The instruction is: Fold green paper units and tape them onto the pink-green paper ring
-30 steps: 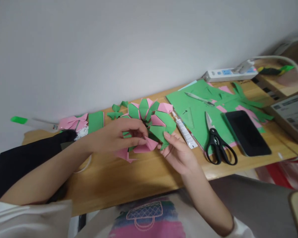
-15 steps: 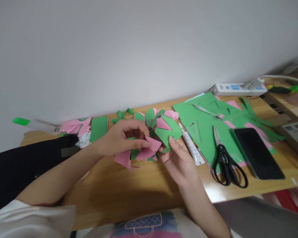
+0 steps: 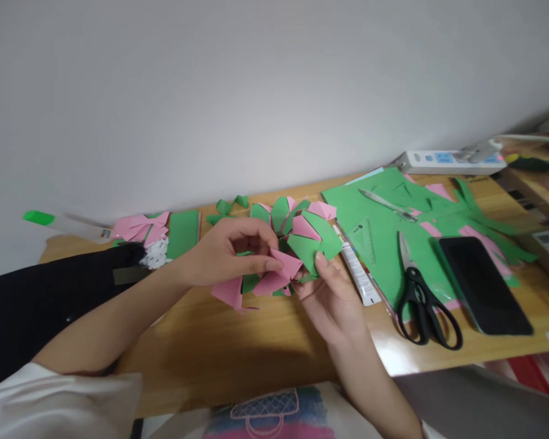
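A ring-like paper piece of folded green and pink parts (image 3: 308, 244) is held over the wooden table (image 3: 201, 360). My left hand (image 3: 231, 253) pinches a pink folded flap (image 3: 283, 268) at its near side, thumb on top and the other fingers curled behind. On the right, my right hand (image 3: 332, 292) grips a green part of the same piece, with its thumb on the front; some of its fingertips are hidden behind the paper. Another pink part (image 3: 229, 292) hangs below my left hand.
Black scissors (image 3: 423, 305), a phone (image 3: 485, 283), a white tube (image 3: 359, 274), green sheets with a pen and scraps (image 3: 388, 268), and a power strip (image 3: 452, 161) lie right. Left are pink folded paper (image 3: 141, 227), a green stack (image 3: 183, 235) and black cloth (image 3: 59, 292).
The view has shifted slightly, so the items on the right appear a little farther right. Both hands keep nearly the same hold on the paper piece.
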{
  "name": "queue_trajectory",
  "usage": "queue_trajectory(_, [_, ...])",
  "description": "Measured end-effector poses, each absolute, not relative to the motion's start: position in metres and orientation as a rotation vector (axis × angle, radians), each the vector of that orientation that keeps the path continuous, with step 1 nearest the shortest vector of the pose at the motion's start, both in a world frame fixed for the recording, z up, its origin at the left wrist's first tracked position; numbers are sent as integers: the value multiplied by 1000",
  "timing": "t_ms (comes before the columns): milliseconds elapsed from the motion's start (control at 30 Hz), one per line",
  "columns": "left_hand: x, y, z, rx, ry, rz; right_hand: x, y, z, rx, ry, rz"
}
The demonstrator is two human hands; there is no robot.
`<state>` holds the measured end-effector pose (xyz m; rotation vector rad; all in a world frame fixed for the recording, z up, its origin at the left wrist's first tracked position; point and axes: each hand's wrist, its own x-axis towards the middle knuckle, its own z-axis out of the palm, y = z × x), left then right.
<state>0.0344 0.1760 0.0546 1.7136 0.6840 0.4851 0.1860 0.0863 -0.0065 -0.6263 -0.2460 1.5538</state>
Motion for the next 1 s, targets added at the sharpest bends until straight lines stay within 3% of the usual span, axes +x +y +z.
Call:
queue_trajectory(633, [35, 176, 55, 1753, 633, 417, 191, 82, -4, -587, -217, 1511])
queue_trajectory(1000, [39, 174, 65, 1777, 652, 318, 200, 77, -12, -813, -358, 1398])
